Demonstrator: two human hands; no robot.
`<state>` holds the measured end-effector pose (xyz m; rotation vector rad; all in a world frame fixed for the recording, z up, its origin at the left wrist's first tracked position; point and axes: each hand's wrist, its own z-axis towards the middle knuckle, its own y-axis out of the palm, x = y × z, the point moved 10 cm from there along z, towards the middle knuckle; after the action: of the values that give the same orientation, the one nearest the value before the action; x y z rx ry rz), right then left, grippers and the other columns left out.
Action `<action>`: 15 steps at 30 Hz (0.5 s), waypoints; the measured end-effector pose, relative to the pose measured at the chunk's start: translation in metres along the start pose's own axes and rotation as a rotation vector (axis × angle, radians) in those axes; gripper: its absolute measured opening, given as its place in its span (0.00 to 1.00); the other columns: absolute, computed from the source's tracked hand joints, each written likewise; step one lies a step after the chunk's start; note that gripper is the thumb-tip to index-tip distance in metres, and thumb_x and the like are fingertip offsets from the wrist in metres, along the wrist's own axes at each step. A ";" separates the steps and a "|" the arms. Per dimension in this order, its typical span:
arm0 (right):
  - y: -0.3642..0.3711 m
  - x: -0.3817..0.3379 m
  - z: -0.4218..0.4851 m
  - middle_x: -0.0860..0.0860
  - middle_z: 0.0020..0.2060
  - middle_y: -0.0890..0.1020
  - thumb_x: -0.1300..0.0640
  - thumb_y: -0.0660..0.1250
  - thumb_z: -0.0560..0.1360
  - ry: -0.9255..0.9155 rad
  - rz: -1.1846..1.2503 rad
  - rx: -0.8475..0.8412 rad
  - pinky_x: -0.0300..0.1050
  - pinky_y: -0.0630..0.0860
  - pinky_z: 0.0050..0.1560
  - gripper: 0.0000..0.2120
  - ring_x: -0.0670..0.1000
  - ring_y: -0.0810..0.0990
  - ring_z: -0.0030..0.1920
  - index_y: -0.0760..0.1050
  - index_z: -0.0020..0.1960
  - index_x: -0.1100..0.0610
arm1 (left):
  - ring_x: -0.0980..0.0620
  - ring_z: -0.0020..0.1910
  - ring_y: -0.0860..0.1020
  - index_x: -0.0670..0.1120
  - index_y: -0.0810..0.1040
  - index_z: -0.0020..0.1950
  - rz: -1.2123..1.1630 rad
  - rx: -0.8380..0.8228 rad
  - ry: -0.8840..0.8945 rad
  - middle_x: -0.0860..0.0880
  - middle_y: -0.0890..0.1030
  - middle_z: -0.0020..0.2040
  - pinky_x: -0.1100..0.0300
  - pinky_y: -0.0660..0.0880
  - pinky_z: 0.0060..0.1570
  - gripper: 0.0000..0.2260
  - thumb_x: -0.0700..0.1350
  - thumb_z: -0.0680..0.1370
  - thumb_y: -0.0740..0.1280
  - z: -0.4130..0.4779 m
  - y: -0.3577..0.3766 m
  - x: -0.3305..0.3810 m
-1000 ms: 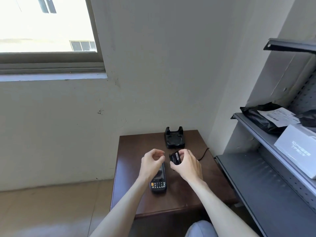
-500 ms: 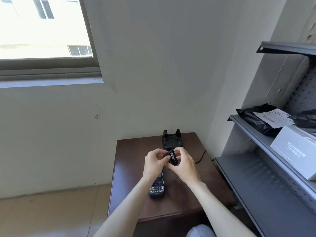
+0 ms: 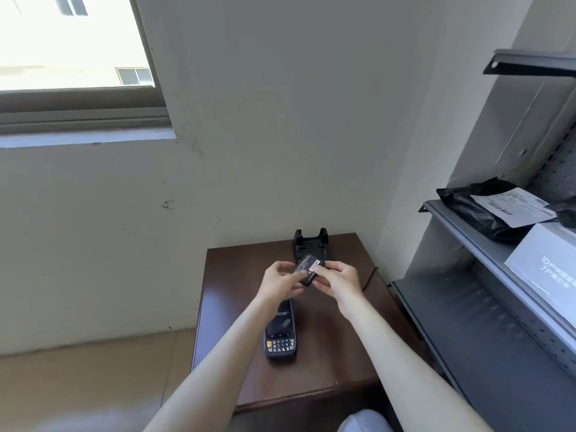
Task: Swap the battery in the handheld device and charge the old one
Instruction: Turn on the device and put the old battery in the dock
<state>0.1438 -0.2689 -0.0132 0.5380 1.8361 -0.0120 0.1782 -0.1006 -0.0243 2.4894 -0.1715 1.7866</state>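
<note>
Hands meet over the table, both on one battery. We see the left hand pinching the battery's near-left edge, fingers curled round it. The right hand grips the right end, thumb lying on top over the white label. We read the battery as black, flat, tilted, label side up, held in the air above the table. It sits in front of the cradle from this view; we cannot tell if it touches it.

Below the left wrist we see the device lying flat on the table, screen up, lit, keypad toward us. Its far end is hidden under the left hand. Device and battery are apart.

The cradle stands at the table's far edge, near the wall, black, two prongs up, slot bare. A thin cable runs off to its right toward the table's edge.

The table is dark brown wood, tucked in a corner. To the right we see a grey shelf with a black bag bearing a paper label, and a white box just beside it. Window is upper left, bright. A pale trouser knee shows at the bottom edge.
</note>
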 end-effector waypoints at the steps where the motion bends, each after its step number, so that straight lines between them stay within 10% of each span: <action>1: -0.002 0.002 0.004 0.61 0.45 0.85 0.68 0.73 0.74 0.010 0.037 0.009 0.40 0.84 0.38 0.13 0.51 0.86 0.37 0.77 0.57 0.67 | 0.49 0.42 0.85 0.43 0.75 0.62 0.034 -0.012 0.014 0.41 0.83 0.52 0.54 0.84 0.49 0.22 0.44 0.72 0.79 0.004 0.000 0.001; 9: -0.006 0.017 0.035 0.67 0.50 0.83 0.73 0.71 0.74 0.033 0.155 0.015 0.46 0.85 0.41 0.15 0.60 0.86 0.44 0.75 0.59 0.69 | 0.63 0.43 0.83 0.46 0.77 0.60 0.463 0.057 0.309 0.54 0.85 0.48 0.75 0.75 0.47 0.25 0.42 0.66 0.82 0.023 0.009 0.038; 15: -0.011 0.015 0.062 0.68 0.50 0.83 0.73 0.72 0.73 0.006 0.131 0.038 0.46 0.85 0.45 0.11 0.58 0.86 0.46 0.77 0.54 0.68 | 0.56 0.43 0.84 0.44 0.79 0.59 0.623 0.079 0.398 0.50 0.83 0.51 0.71 0.77 0.44 0.25 0.41 0.65 0.82 0.050 0.014 0.045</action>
<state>0.1919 -0.2900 -0.0505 0.6844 1.8062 0.0435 0.2374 -0.1230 0.0025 2.2040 -0.9472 2.5075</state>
